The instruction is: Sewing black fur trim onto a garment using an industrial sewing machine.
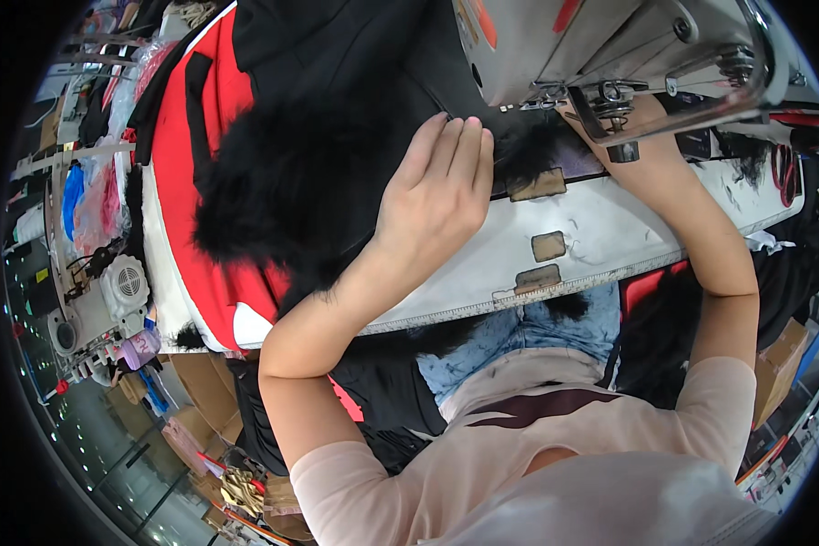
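My left hand (439, 187) lies flat on black fabric (373, 55), its fingers straight and side by side, just left of the sewing machine's needle area. Long black fur (273, 182) spreads over the fabric to the left of that hand. The silver sewing machine (564, 45) stands at the upper right, its presser foot (541, 102) down near the cloth. My right hand (632, 136) reaches beneath the machine head, beside a dark tuft of fur (528, 150). The machine's parts cover its fingers, so their grip is hidden.
Red and black cloth (182, 182) hangs over the white table's left end. A measuring tape (464, 312) runs along the near table edge (610, 241). Red-handled scissors (784, 173) lie at the far right. Another machine's motor (125, 284) and cardboard boxes (205, 391) stand at left.
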Motion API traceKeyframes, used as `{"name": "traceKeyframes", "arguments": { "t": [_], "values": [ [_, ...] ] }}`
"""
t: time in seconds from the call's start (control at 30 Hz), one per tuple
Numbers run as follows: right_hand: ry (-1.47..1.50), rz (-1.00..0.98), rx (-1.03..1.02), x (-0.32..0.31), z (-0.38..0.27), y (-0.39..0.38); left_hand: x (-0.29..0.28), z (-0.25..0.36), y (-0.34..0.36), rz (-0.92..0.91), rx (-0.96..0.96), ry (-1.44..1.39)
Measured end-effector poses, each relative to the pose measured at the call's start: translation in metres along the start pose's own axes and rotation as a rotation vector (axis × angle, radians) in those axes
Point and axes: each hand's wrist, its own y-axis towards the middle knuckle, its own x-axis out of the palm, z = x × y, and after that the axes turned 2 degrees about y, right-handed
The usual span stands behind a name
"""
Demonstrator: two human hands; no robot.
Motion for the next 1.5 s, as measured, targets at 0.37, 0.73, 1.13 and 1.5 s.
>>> {"name": "traceKeyframes", "arguments": {
  "t": [0.37,0.73,1.13,1.5],
  "values": [
    [-0.017,-0.267,0.044,-0.022,-0.002,-0.001,0.006,0.002,0.001,0.051,-0.004,0.001],
    [0.030,-0.172,0.074,-0.016,-0.004,0.000,0.010,0.002,0.001,0.092,-0.019,0.013],
    [-0.014,-0.222,0.130,-0.015,-0.005,0.001,0.007,-0.002,0.007,-0.008,-0.054,-0.147],
    [0.160,-0.123,0.291,-0.009,-0.012,0.006,0.004,0.006,0.006,-0.108,-0.133,-0.077]
  ]
}}
